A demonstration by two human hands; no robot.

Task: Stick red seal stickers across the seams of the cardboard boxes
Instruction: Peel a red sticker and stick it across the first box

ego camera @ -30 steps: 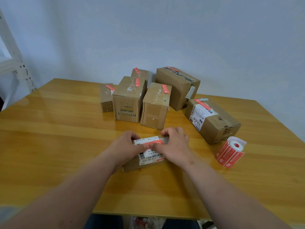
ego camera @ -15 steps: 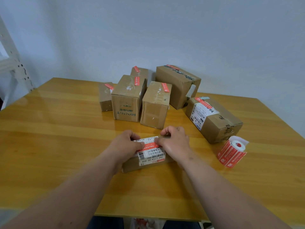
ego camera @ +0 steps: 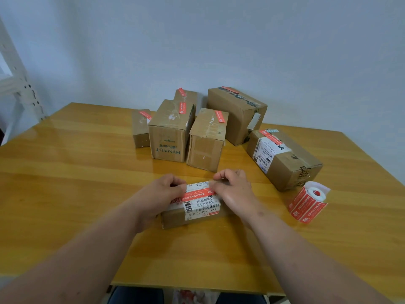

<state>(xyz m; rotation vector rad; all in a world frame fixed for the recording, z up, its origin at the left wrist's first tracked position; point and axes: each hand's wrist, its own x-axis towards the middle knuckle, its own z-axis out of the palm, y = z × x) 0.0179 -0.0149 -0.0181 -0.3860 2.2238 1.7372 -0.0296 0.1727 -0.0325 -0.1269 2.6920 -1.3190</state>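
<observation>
Head cam: red seal sticker (ego camera: 198, 195) btwn left hand (ego camera: 162, 195) & right hand (ego camera: 233, 190), both apparently pinching it.

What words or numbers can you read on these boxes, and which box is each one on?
"HYNAUT", upside down: front of the tall box.
"642 L714-00 015": white label on the small box under both hands.
"HA": top of the right box.
Red sticker, sticker roll and other label print: too small or blurred to read.

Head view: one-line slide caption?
Both hands press a red seal sticker onto a small cardboard box, sticker roll nearby.
</observation>
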